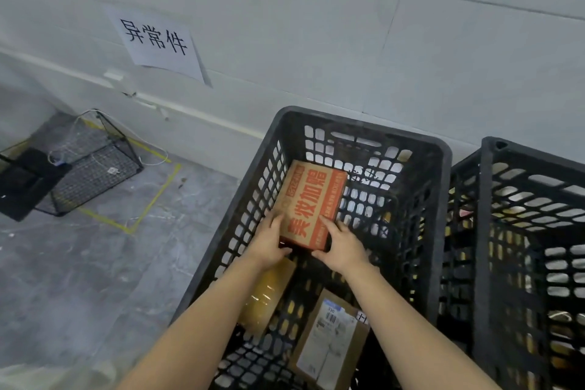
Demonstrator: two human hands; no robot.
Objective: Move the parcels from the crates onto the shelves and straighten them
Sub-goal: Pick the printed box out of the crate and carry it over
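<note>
Brown cardboard parcel with orange-red print [311, 204] sits inside the black plastic lattice crate [441, 199], toward its far left. Left hand [269, 242] and right hand [343, 248] grip its near end, one on each side. Cannot tell whether it rests or is lifted. Nearer: yellowish tape-wrapped parcel [269, 294], partly hidden under the left forearm; brown box with white label [332, 345], cut off at the frame's bottom edge. Second black crate [493, 231] at right, cropped, contents indistinct.
</note>
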